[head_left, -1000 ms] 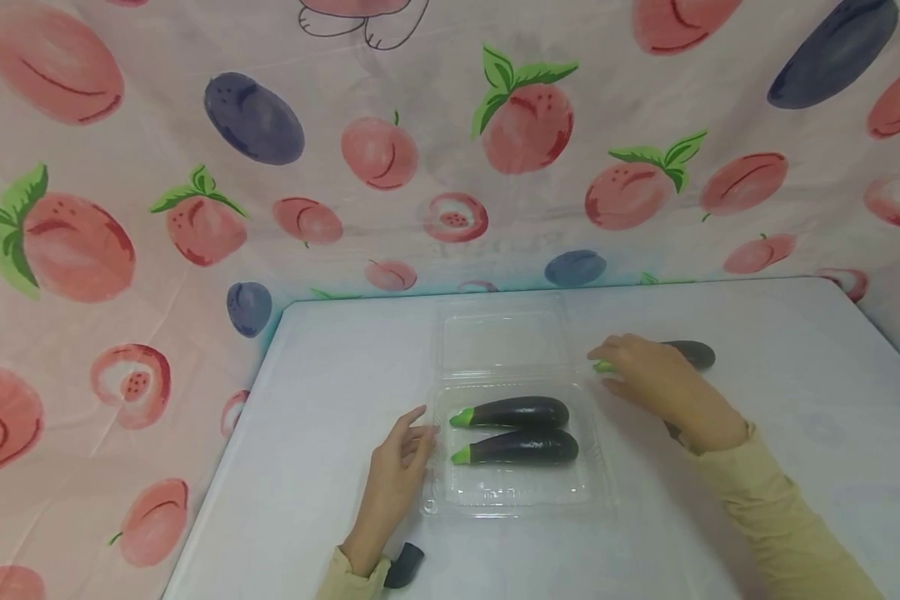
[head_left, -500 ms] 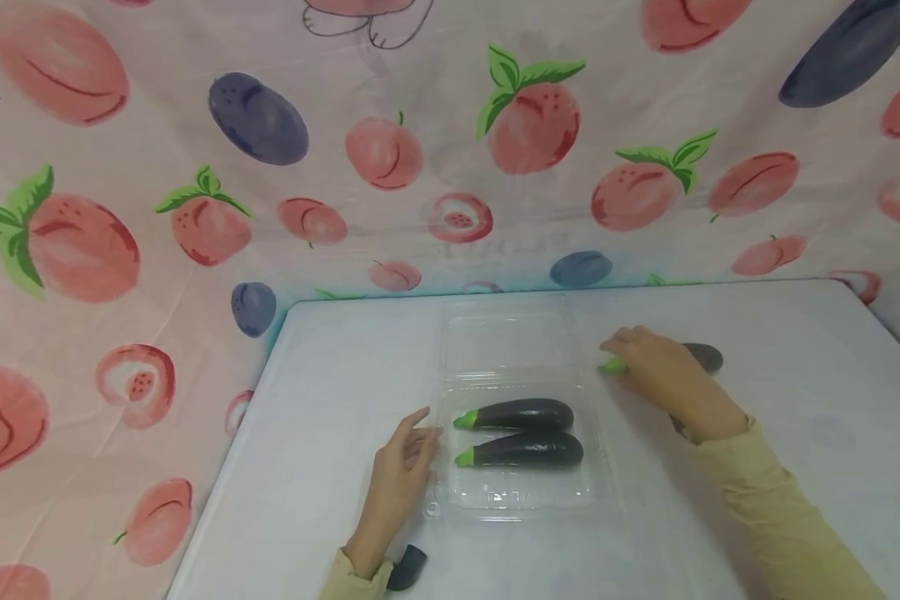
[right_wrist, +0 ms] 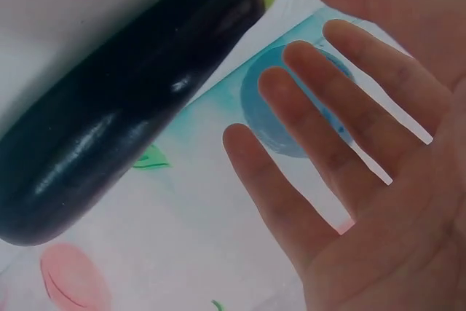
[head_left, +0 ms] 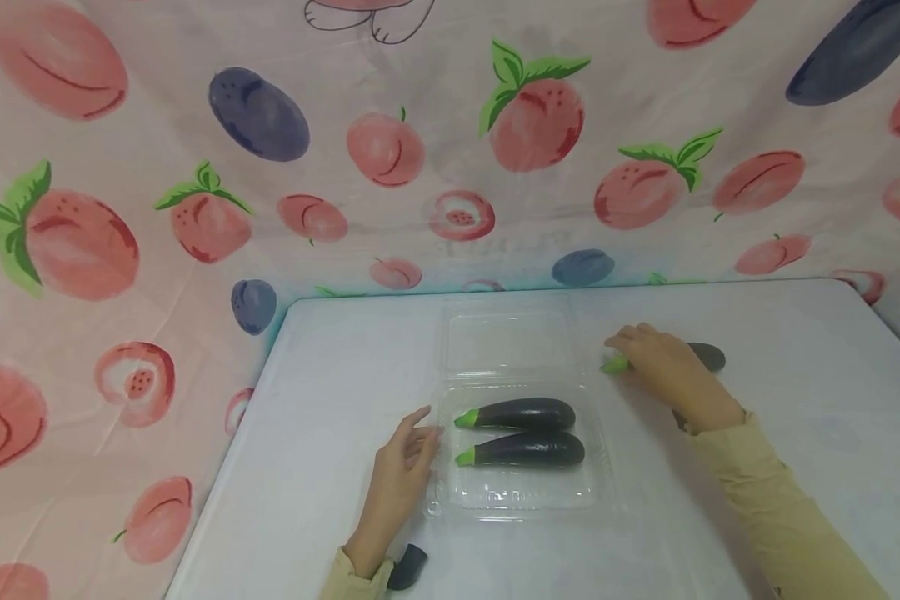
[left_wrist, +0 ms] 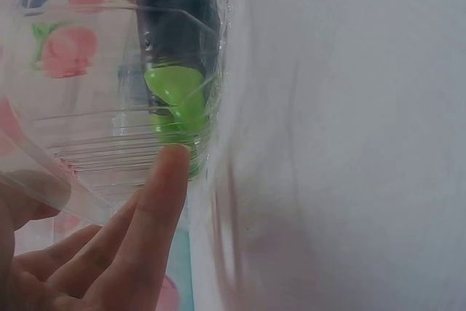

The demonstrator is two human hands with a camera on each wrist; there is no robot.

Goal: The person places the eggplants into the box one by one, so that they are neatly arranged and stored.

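Two dark eggplants, an upper one and a lower one, lie side by side in a clear plastic clamshell box, green stem ends to the left. My left hand is at the box's left side; in the left wrist view its index fingertip touches the clear wall, by the green ends. Right of the box lies another eggplant, partly hidden in the head view by my right hand over it. In the right wrist view, that hand's fingers are straight and spread, apart from the eggplant.
The box's clear lid lies folded back behind it on the white table. A fruit-print cloth hangs at the table's back and left. Beside the left cuff is a small black object.
The head view has shifted slightly. My right hand has drawn a little to the right over the eggplant's stem end. The left hand stays at the box's side.
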